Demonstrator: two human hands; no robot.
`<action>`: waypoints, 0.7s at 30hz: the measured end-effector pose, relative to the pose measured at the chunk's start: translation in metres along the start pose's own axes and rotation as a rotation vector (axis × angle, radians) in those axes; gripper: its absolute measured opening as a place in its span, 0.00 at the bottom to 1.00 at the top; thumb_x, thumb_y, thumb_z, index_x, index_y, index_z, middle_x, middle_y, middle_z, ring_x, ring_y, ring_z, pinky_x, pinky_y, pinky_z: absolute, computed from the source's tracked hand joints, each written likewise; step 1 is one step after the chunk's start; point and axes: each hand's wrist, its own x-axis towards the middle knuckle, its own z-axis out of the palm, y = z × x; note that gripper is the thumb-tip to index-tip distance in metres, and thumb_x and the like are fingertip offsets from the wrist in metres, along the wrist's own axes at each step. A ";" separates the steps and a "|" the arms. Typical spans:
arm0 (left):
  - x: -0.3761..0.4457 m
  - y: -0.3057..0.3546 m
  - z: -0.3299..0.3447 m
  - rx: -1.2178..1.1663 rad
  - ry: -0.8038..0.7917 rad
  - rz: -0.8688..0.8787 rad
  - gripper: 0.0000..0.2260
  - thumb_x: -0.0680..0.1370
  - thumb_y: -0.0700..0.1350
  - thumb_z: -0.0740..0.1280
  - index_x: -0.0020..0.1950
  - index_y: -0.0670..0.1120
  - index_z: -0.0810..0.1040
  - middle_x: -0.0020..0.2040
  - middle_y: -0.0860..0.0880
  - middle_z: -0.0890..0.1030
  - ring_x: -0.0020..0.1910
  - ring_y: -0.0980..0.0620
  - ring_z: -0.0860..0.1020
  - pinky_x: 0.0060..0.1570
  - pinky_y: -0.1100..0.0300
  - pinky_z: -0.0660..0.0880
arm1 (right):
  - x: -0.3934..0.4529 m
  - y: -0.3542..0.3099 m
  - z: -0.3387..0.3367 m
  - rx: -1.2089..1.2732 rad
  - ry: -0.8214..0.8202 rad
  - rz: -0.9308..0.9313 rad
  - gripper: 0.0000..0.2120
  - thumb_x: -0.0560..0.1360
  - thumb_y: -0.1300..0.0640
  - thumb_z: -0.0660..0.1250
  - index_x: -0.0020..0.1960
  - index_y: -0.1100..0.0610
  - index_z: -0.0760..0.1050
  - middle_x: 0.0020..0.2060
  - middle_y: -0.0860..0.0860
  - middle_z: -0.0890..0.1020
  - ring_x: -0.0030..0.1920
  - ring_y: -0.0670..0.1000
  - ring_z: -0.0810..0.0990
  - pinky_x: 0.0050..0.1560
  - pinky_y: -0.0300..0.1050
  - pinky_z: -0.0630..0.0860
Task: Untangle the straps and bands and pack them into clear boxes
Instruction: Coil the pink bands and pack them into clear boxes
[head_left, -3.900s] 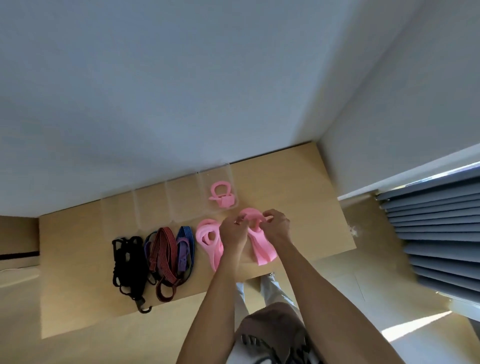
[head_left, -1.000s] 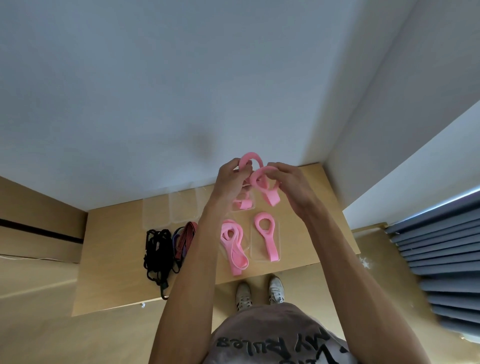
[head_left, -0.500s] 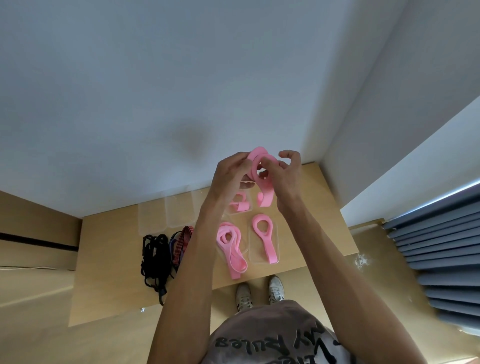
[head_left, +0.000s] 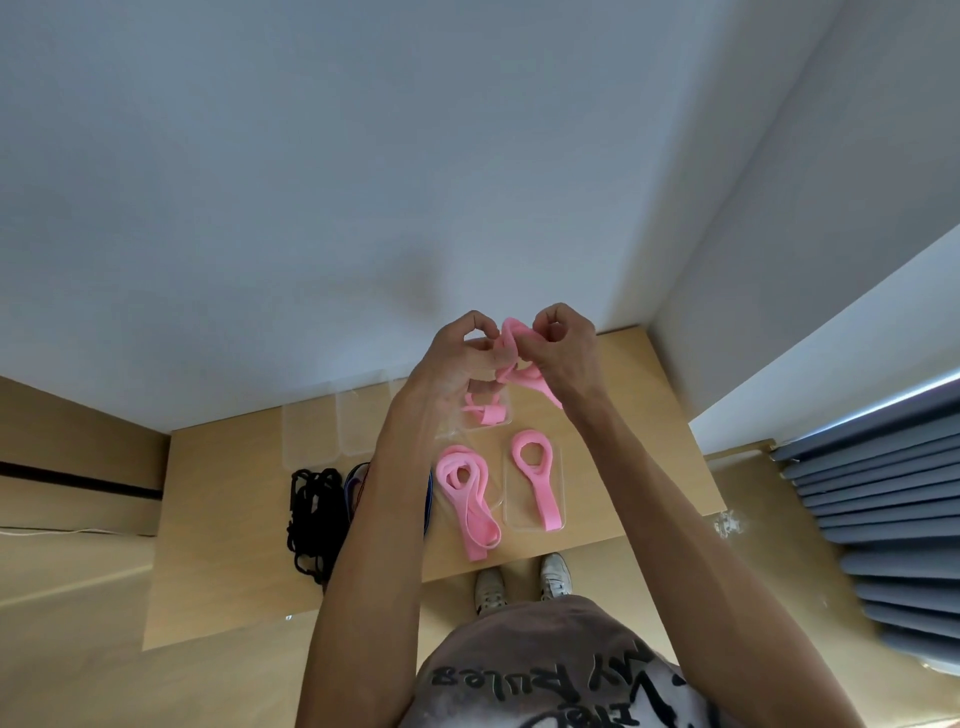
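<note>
Both hands are raised above the wooden table (head_left: 644, 410). My left hand (head_left: 457, 353) and my right hand (head_left: 563, 348) pinch a bunched pink band (head_left: 511, 345) between them; its loose end hangs toward the right wrist. Below, a clear box (head_left: 532, 491) holds one flat pink band (head_left: 537, 480). Beside it, another clear box (head_left: 496, 501) holds a pile of looped pink bands (head_left: 467, 493). A third clear box (head_left: 506, 415) at the back holds a rolled pink band (head_left: 485, 410), partly hidden by my left hand.
Empty clear boxes (head_left: 332, 431) stand at the back left of the table. A black tangled cord bundle (head_left: 311, 514) lies on the left, with red and blue straps (head_left: 356, 486) mostly hidden behind my left forearm. My shoes (head_left: 522, 582) show past the table's front edge.
Over the last second my hands have come closer together and bunched the open pink loop into a tight fold. Earlier I was working a pink band low over the table.
</note>
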 end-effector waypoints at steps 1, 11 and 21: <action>0.000 -0.002 0.001 -0.009 0.013 -0.004 0.11 0.74 0.42 0.78 0.47 0.43 0.76 0.42 0.37 0.80 0.42 0.42 0.80 0.46 0.43 0.76 | 0.000 0.000 0.000 0.000 -0.016 -0.005 0.18 0.72 0.55 0.77 0.37 0.58 0.68 0.30 0.51 0.69 0.32 0.50 0.65 0.33 0.44 0.64; 0.008 -0.013 0.006 0.041 0.182 0.098 0.10 0.72 0.37 0.78 0.50 0.43 0.80 0.44 0.42 0.86 0.43 0.46 0.86 0.47 0.46 0.84 | -0.003 0.001 0.011 -0.021 -0.098 -0.026 0.16 0.77 0.47 0.71 0.37 0.57 0.83 0.37 0.51 0.86 0.48 0.48 0.84 0.54 0.46 0.77; 0.003 0.002 -0.005 -0.077 0.360 0.242 0.07 0.78 0.35 0.69 0.49 0.45 0.85 0.43 0.48 0.86 0.44 0.54 0.84 0.42 0.61 0.81 | -0.001 0.015 0.007 0.058 -0.034 0.070 0.23 0.80 0.50 0.67 0.40 0.71 0.73 0.33 0.63 0.72 0.36 0.52 0.67 0.39 0.50 0.65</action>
